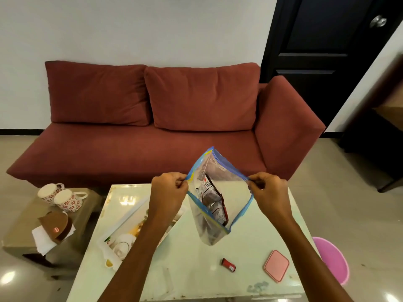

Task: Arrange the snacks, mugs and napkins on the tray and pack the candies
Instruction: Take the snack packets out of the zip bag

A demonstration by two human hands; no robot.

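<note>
Both hands (220,188) on open zip bag (216,214)

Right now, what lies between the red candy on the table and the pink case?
Nothing: bare tabletop separates the red candy and pink case, seen from the head view.

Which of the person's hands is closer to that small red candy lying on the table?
Right. The right hand is up and slightly right of the red candy, pinching the zip bag; the left hand holds the bag's other side, farther off to the left.
</note>
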